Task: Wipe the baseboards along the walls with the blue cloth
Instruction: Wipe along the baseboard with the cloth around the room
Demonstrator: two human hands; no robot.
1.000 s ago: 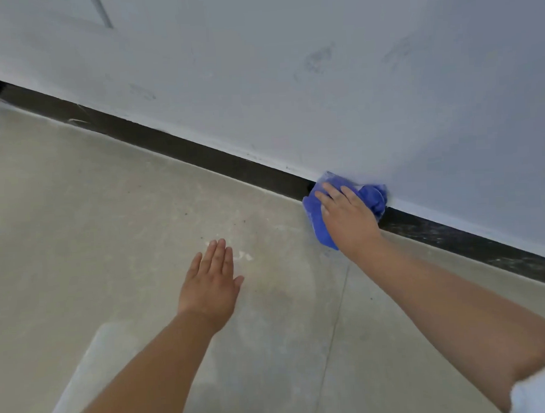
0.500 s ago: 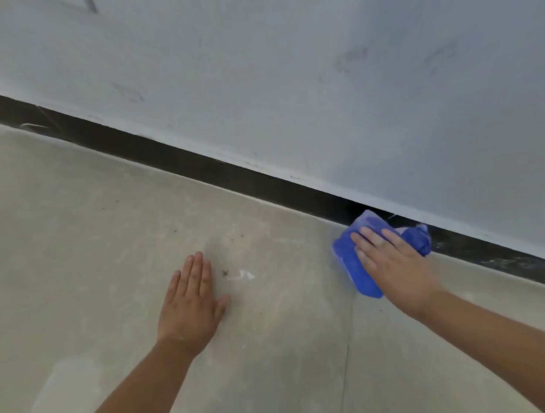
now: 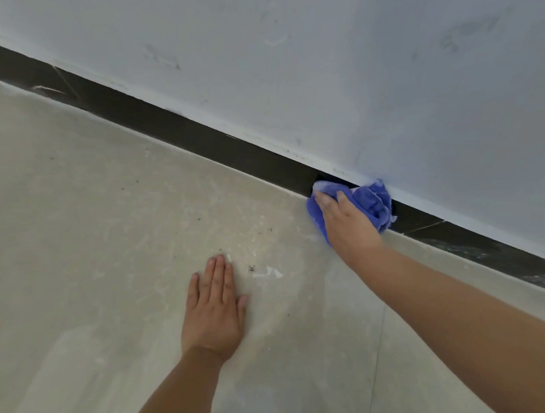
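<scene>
A dark baseboard (image 3: 172, 124) runs diagonally from upper left to lower right under a pale wall (image 3: 320, 61). A crumpled blue cloth (image 3: 370, 202) is pressed against the baseboard where it meets the floor. My right hand (image 3: 344, 223) lies on top of the cloth and grips it, hiding part of it. My left hand (image 3: 215, 307) rests flat on the floor with fingers together, well to the left of the cloth and clear of the baseboard.
The beige floor (image 3: 92, 231) is dusty, with dark specks and white paint flecks (image 3: 268, 273) near my left hand. A floor joint line (image 3: 378, 352) runs toward the bottom edge. Smudges mark the wall.
The cloth and my right hand have slid right along the baseboard. My left hand has shifted on the floor and the view has moved with it.
</scene>
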